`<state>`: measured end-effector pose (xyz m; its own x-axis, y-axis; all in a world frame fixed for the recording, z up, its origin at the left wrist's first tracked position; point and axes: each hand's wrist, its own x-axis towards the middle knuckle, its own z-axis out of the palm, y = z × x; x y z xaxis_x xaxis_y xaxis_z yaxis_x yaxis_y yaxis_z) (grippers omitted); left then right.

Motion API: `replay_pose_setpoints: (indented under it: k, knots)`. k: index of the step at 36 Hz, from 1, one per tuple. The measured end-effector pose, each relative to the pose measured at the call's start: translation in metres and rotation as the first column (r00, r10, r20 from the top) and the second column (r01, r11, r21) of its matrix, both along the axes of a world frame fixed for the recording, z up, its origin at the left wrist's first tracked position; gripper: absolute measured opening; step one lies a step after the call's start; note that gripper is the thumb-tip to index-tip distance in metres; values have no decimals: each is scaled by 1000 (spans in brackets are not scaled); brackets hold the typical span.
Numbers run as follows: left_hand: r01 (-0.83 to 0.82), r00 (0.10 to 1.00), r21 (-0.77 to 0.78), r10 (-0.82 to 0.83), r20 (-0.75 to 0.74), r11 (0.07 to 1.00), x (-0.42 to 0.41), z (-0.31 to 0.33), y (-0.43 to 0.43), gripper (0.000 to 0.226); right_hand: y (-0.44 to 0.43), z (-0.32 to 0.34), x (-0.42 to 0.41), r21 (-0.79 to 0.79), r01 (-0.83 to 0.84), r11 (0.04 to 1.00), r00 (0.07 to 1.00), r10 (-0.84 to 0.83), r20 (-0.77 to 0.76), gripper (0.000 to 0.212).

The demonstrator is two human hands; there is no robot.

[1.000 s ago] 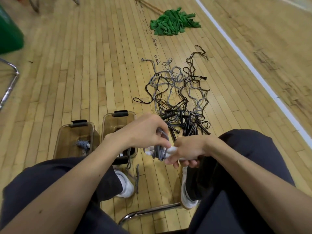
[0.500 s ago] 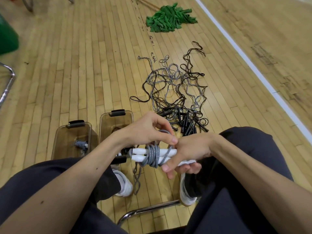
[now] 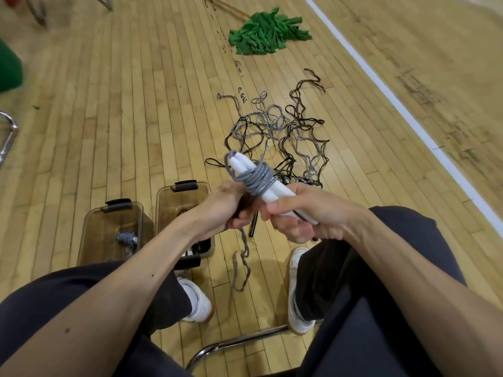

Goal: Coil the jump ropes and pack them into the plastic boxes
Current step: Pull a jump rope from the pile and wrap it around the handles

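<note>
– Hardwood gym floor [image 3: 136, 118] all round, with the big tangle of loose ropes [image 3: 280, 137] lying out past the knees. So where were the plastic boxes [image 3: 95, 235]?

– On the floor, side by side, lower than the hands and off to their left. The left hand [image 3: 228, 208] was the nearer one, and its forearm crossed over the right-side box.

– And the jump rope [image 3: 258, 178]?

– Up in the air between both hands. The white handles were paired, with the long axis running from the right hand [image 3: 307, 216] up and away to the left and grey cord wrapped round the middle. Right hand was closed round the handle ends, left hand curled on the cord just under the wraps.

– Ready to drop in?

– I'd say not yet, a loose tail [image 3: 242, 265] hung to the floor between the shoes. The left fingers faced away, so I couldn't make out the exact pinch, and the arm hid most of that box's inside.
</note>
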<state>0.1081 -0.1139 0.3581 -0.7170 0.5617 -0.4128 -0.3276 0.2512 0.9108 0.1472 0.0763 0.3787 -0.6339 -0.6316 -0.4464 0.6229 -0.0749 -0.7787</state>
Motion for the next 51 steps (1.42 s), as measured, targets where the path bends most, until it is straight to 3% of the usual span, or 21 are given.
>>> replay_pose_setpoints:
  k: [5, 9, 14, 17, 21, 25, 29, 34, 37, 43, 46, 51]
  knots:
    - [18, 1000, -29, -18, 15, 999, -1, 2, 2, 42, 0, -1, -1, 49, 133, 990, 991, -132, -8, 7]
    - [153, 988, -81, -155, -21, 985, 1, 1, -1, 42, 1, -3, -5, 155, 247, 956, 969, -242, -53, 10]
    - [172, 983, -48, -168, 70, 984, 2, -1, -2, 29, 2, -11, -6, 296, 284, 912, 957, -250, -148, 17]
    - [174, 982, -73, -167, 89, 982, 4, -2, -3, 13, 2, -16, -7, 426, 316, 848, 945, -241, -222, 17]
    - [174, 983, -171, -160, 94, 970, 7, -4, -3, 18, 4, -27, -9, 593, 361, 720, 926, -200, -320, 16]
    - [170, 976, -340, -206, -74, 925, 12, -5, 0, 20, 5, -35, -13, 675, 364, 641, 928, -189, -321, 15]
    - [173, 795, -600, -470, -383, 781, 19, -3, -1, 25, 3, -42, -14, 763, 307, 570, 946, -92, -312, 15]
    - [140, 655, -731, -616, -438, 668, 14, 5, -8, 29, -1, -40, -12, 800, 127, 586, 987, 6, -161, 13]
    - [171, 614, -734, -653, -443, 658, 11, 8, -11, 32, -7, -38, -8, 821, -41, 569, 991, 127, -38, 14]
    - [145, 663, -622, -542, -517, 770, 2, 17, -15, 31, -15, -32, -4, 785, -268, 559, 940, 329, 87, 10]
    - [138, 692, -530, -464, -553, 837, 0, 18, -16, 30, -20, -29, 2, 739, -341, 581, 902, 425, 82, 23]
    - [137, 775, -435, -370, -512, 890, -1, 17, -13, 28, -22, -19, 7, 631, -449, 633, 847, 526, 76, 24]
